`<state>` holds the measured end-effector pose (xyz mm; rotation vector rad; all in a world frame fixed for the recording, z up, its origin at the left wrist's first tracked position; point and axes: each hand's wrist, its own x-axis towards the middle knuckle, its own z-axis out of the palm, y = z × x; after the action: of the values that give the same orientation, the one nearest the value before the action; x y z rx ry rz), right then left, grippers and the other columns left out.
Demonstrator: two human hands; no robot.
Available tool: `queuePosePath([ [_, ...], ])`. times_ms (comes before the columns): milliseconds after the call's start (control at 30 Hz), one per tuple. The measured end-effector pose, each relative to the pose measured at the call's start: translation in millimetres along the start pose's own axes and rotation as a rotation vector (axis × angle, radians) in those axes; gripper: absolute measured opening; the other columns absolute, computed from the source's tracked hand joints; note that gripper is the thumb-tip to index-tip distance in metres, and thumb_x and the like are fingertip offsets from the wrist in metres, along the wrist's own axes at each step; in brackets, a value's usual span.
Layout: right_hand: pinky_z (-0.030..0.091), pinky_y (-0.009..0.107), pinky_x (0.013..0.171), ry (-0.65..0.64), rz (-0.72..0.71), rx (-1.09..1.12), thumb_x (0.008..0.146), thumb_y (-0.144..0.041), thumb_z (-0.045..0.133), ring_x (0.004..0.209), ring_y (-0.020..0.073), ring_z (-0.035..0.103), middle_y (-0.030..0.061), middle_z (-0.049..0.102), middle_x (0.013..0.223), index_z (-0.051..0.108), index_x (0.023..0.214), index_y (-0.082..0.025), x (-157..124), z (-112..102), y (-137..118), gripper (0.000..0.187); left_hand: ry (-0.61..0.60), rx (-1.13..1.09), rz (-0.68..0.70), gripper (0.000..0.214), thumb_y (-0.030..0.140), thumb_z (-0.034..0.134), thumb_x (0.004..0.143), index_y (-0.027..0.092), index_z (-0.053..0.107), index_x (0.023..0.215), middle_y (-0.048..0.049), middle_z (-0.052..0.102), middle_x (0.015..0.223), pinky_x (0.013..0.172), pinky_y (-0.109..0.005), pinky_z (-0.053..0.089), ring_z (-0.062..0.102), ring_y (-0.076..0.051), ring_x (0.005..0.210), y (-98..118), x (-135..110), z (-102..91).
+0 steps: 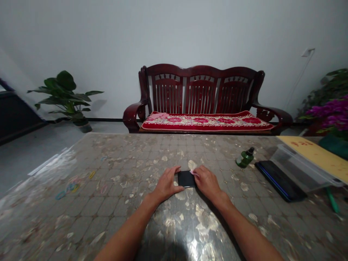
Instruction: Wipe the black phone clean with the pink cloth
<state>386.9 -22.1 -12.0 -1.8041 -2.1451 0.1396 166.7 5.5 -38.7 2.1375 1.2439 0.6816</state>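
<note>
A dark, flat phone [186, 179] lies on the patterned tablecloth [114, 217] in front of me. My left hand [166, 184] grips its left end, with the thumb at the near corner and the fingers at the far one. At the opposite end, my right hand [206, 180] pinches a small pink cloth [194, 173] against the phone's right side. Part of the cloth and the phone's right edge are hidden under the right fingers.
Right of my hands stand a green spray bottle [245, 158], a black device [280, 181] and a clear plastic box [295, 168] under a yellow sheet [315, 152]. Several coloured bands [72, 187] lie to the left. Past the table is a wooden bench [201, 90].
</note>
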Motion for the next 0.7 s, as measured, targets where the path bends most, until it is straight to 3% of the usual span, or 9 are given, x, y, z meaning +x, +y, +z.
queuePosePath([
  [233,0.041,0.027,0.077,0.069,0.076,-0.056,0.089,-0.010,0.052,0.091,0.0199,0.061,0.0065,0.067,0.094,0.070,0.093,-0.021,-6.5,-6.1,17.2,0.021,0.001,0.009,0.029,0.080,0.023,0.083,0.063,0.021,0.050,0.135,-0.0102,0.064,0.127,0.104,-0.047,0.046,0.058,-0.031,0.119,-3.5,1.4,-0.2],
  [500,0.039,0.028,0.079,0.050,-0.084,-0.033,0.093,-0.010,0.049,0.091,0.0202,0.059,0.0051,0.066,0.093,0.070,0.094,-0.023,-1.1,2.7,-6.6,0.024,-0.006,0.018,0.014,0.085,0.025,0.087,0.062,0.021,0.049,0.137,-0.0104,0.063,0.128,0.104,-0.045,0.047,0.058,-0.031,0.120,-4.3,0.3,-0.2],
  [700,0.039,0.030,0.079,0.075,0.061,-0.088,0.092,-0.012,0.052,0.091,0.0220,0.059,0.0065,0.067,0.093,0.072,0.094,-0.021,-4.3,-9.3,19.3,0.022,-0.022,0.004,-0.003,0.085,0.025,0.087,0.062,0.020,0.048,0.138,-0.0115,0.064,0.127,0.104,-0.045,0.047,0.058,-0.031,0.120,-0.9,0.9,-2.8],
])
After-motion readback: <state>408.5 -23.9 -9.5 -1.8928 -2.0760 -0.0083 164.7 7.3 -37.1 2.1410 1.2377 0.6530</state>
